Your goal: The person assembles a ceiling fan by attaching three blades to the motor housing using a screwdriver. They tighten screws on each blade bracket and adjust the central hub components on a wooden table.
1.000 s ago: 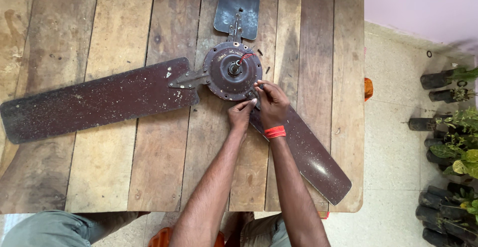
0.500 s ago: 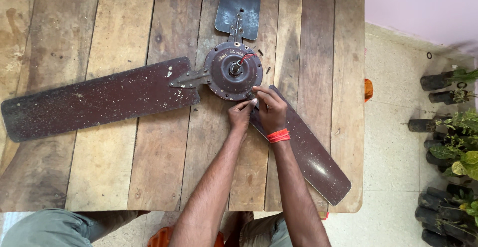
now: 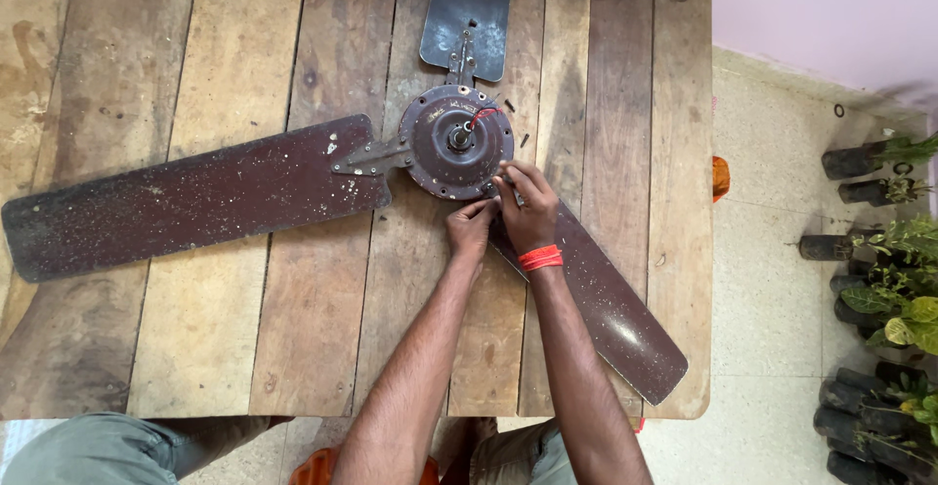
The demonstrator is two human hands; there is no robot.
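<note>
Your right hand (image 3: 528,210) curls its fingers onto the lower right rim of the fan hub (image 3: 457,141) at frame centre, where the blade (image 3: 596,299) joins. Your left hand (image 3: 472,228) pinches beside it; what either grips is hidden. Both hands sit much as before.

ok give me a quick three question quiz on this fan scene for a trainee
1. True or false: both hands are at the lower right edge of the round motor hub.
2. Which hand has a red band at the wrist? A) left hand B) right hand
3. How many fan blades show on the wooden table, and which one runs under the right forearm?

Key
1. True.
2. B, the right hand.
3. Three: the long left blade, the top blade cut off by the picture's edge, and the lower right blade, which runs under the right forearm.
</note>
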